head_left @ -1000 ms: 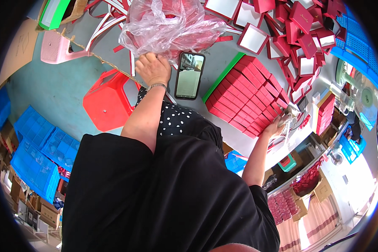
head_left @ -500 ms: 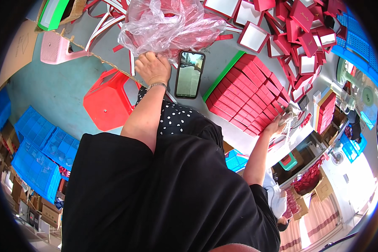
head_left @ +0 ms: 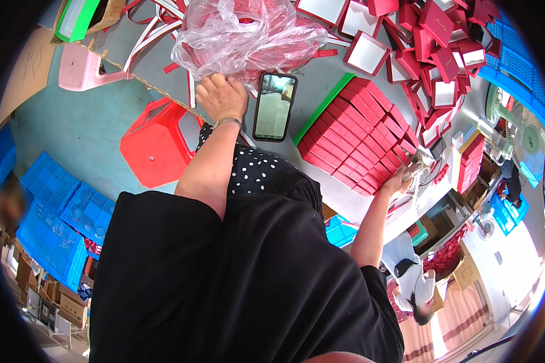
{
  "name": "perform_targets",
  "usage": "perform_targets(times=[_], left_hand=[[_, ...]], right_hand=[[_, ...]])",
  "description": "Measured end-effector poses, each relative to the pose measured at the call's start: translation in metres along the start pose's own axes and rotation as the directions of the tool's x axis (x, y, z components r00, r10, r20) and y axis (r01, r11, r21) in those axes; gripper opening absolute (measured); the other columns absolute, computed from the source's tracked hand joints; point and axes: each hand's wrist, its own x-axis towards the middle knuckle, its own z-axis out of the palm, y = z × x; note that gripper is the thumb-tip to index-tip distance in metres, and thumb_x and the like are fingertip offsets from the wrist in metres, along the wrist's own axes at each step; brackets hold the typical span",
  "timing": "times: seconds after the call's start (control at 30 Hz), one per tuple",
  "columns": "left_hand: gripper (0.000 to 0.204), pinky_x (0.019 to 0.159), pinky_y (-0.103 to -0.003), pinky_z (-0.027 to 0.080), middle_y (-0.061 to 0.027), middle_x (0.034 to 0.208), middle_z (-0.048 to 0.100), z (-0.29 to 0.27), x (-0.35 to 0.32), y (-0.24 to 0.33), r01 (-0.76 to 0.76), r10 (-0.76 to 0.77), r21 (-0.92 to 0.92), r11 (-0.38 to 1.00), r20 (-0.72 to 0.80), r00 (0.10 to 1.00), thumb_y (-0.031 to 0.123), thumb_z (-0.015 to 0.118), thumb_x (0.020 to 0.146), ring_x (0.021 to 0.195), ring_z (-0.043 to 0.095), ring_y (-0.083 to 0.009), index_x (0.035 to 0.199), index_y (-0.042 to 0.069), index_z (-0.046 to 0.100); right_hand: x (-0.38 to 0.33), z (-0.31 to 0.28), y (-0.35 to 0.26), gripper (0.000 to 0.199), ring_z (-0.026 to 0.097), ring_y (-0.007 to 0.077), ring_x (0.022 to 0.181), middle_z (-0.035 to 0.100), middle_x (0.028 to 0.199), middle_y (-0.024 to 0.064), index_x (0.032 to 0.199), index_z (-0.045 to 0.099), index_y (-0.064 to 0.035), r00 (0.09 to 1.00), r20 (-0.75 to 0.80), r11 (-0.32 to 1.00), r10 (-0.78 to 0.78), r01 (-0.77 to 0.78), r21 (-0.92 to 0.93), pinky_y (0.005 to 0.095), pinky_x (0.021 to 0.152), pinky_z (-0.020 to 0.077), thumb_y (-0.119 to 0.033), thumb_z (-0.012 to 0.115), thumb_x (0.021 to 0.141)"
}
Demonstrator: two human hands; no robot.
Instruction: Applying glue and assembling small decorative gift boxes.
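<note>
My left hand point(head_left: 221, 98), with a bracelet at the wrist, lies back upward at the table's near edge, fingers curled under; whatever they hold, if anything, is hidden. Its knuckles are against or beside a crumpled clear plastic bag point(head_left: 248, 42) with red material inside. Just right of this hand lies a phone point(head_left: 274, 107), its screen lit. My right hand point(head_left: 397, 183) is at the near right corner of a block of stacked small red boxes point(head_left: 360, 133). A whitish object with a dark cable point(head_left: 420, 172) sits by its fingers, which are too small and partly covered to read.
Loose red boxes point(head_left: 436, 54), some showing white insides, heap at the far right. Red and white ribbons point(head_left: 148, 36) lie at far left. A red stool point(head_left: 154, 145), a pink stool point(head_left: 82, 68) and blue crates point(head_left: 54, 212) stand left. A person point(head_left: 415, 275) is at lower right.
Both my hands stay in place. The person at lower right has come further into view, and a blurred shape has appeared by the blue crates at left. The picture on the phone has changed.
</note>
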Motion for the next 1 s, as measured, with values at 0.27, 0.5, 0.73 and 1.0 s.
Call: perform_targets(times=[0.27, 0.5, 0.73, 1.0], left_hand=[[0.021, 0.076, -0.045, 0.036, -0.0148, 0.089, 0.052, -0.001, 0.002, 0.002, 0.012, -0.012, 0.007, 1.0, 0.017, 1.0, 0.027, 0.054, 0.073, 0.086, 0.048, -0.033, 0.081, 0.007, 0.05], [0.021, 0.077, -0.046, 0.037, -0.0153, 0.091, 0.053, 0.001, 0.002, 0.004, 0.011, -0.01, -0.016, 1.0, 0.029, 1.0, 0.027, 0.054, 0.074, 0.088, 0.049, -0.0334, 0.082, 0.007, 0.053], [0.022, 0.078, -0.046, 0.037, -0.0146, 0.091, 0.053, -0.009, 0.001, 0.002, 0.018, -0.022, 0.062, 0.998, 0.069, 0.997, 0.027, 0.054, 0.075, 0.089, 0.049, -0.0328, 0.083, 0.007, 0.053], [0.024, 0.079, -0.045, 0.038, -0.0182, 0.093, 0.052, -0.011, 0.008, 0.006, 0.035, -0.041, 0.06, 0.998, 0.098, 0.994, 0.028, 0.052, 0.077, 0.09, 0.048, -0.0349, 0.081, 0.005, 0.052]], right_hand=[[0.001, 0.003, -0.001, 0.043, 0.061, 0.0283, 0.08, 0.067, 0.09, 0.0143, 0.106, 0.064, -0.003, 1.0, -0.025, 0.997, -0.016, 0.017, 0.069, 0.0401, 0.076, 0.0458, -0.037, 0.065, 0.079], [0.004, 0.006, 0.009, 0.04, 0.06, 0.0255, 0.076, 0.066, 0.085, 0.0122, 0.103, 0.063, -0.0022, 0.996, 0.023, 0.967, 0.091, -0.094, 0.235, 0.0391, 0.075, 0.0456, -0.035, 0.065, 0.08], [-0.002, 0.009, 0.015, 0.021, 0.055, 0.0102, 0.068, 0.061, 0.08, 0.004, 0.099, 0.059, -0.0031, 1.0, -0.004, 0.959, -0.016, 0.016, 0.284, 0.022, 0.057, 0.0425, -0.014, 0.066, 0.082], [0.0, 0.005, -0.005, 0.035, 0.056, 0.0143, 0.074, 0.062, 0.091, 0.0064, 0.115, 0.057, 0.0005, 0.998, 0.055, 0.966, 0.021, -0.034, 0.255, 0.0279, 0.065, 0.0452, -0.014, 0.063, 0.084]])
